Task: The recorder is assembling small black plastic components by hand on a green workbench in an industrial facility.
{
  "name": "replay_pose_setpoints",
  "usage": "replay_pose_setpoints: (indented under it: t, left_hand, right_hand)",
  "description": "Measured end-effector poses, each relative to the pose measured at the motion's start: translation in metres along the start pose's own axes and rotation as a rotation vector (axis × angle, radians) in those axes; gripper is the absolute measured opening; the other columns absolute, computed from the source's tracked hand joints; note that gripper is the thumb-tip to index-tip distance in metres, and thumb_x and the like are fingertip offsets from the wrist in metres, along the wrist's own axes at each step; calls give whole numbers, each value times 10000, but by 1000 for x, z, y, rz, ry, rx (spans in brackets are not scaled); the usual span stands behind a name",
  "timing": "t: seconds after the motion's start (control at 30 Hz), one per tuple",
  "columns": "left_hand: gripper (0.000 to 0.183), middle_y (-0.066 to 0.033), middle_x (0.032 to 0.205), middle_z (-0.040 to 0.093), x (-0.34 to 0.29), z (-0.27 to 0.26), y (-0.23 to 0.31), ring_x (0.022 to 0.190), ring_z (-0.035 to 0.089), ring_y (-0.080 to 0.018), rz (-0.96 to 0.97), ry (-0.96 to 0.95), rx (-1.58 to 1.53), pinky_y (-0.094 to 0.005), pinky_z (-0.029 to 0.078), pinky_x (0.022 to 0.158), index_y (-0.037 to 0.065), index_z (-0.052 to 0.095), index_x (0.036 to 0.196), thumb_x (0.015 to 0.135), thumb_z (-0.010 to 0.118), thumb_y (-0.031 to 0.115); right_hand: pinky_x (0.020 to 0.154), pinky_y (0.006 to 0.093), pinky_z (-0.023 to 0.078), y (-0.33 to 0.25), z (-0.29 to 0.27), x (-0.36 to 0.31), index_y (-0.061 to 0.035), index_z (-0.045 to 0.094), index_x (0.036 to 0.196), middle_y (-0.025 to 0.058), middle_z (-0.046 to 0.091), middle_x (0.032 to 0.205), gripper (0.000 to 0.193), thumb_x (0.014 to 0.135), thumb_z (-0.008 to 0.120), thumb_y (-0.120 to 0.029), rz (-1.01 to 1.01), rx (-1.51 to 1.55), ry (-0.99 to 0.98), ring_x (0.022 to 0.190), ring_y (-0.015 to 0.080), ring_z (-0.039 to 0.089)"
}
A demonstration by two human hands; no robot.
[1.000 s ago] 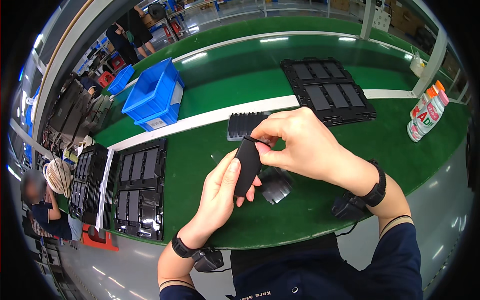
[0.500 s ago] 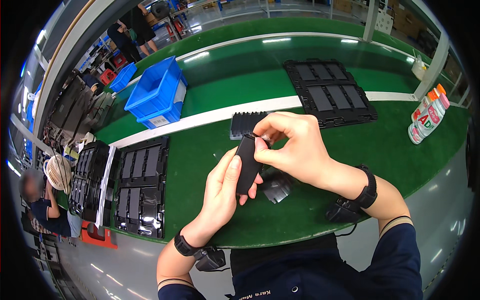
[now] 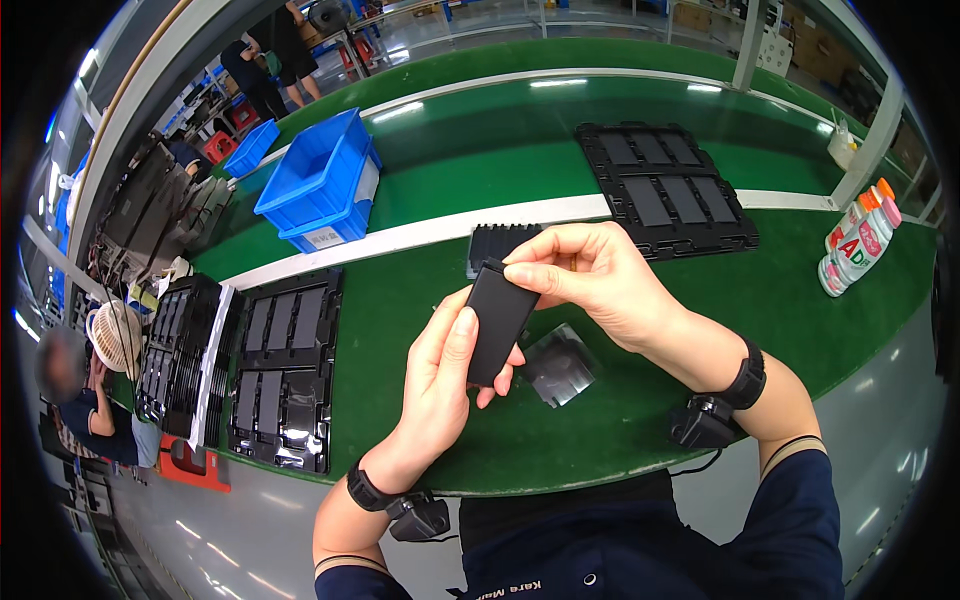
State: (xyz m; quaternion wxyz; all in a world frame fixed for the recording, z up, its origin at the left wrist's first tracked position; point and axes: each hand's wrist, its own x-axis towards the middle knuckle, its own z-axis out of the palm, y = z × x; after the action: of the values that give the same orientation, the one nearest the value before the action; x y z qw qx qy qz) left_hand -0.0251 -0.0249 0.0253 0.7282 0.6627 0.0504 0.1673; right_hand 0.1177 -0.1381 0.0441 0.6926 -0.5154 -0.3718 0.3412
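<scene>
Gripping a flat black rectangular part above the near edge of the green work surface, the left hand wraps its thumb along the part's left side with the fingers curled behind the lower end. The right hand pinches the part's top corner between thumb and forefinger, its other fingers loosely bent. Just beneath the hands a piece of clear film lies on the green mat, and a small black ribbed tray sits just beyond them. Far right, a black tray with rectangular slots rests on the mat; near left, another black compartment tray lies beside a stack of similar trays. A blue bin stands at the far left, and small bottles stand at the right edge.
</scene>
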Motion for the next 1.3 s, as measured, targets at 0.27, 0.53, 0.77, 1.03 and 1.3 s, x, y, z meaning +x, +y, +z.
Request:
replay_pose_setpoints:
  t: [0.27,0.53,0.77,1.03,1.3]
  left_hand:
    - [418,-86,744,578,0,0,-2,538,511,-69,2,9,37,-166,367,421,-5,394,1233,983,284,311]
    - [414,-89,748,581,2,2,-2,540,511,-69,2,4,61,-165,367,425,-7,394,1236,983,284,302]
    - [412,-92,751,587,3,1,-1,544,513,-69,5,-5,71,-164,367,426,-11,390,1239,983,287,295]
    - [410,-94,754,590,5,-1,-4,549,519,-74,7,-8,47,-166,372,429,-7,387,1241,983,286,295]
    - [382,-99,858,598,6,0,-4,656,582,-110,82,49,-58,-204,459,539,-4,412,1209,977,329,286]
  right_hand:
    - [735,275,526,7,-1,0,-2,650,878,75,650,838,129,818,649,-116,-62,99,-37,783,124,621]
    - [725,275,529,1,-7,-2,-2,637,864,71,646,843,119,824,642,-114,-11,49,-52,781,114,615]
    - [721,256,516,1,-3,-3,-3,632,863,63,644,843,123,835,630,-123,-40,20,-30,774,103,608]
    - [726,257,505,6,2,-4,-8,633,880,51,641,838,137,839,628,-138,-78,21,-4,778,102,603]
    - [699,251,502,4,6,-5,9,613,923,45,629,823,158,803,658,-82,-192,-225,47,753,100,598]
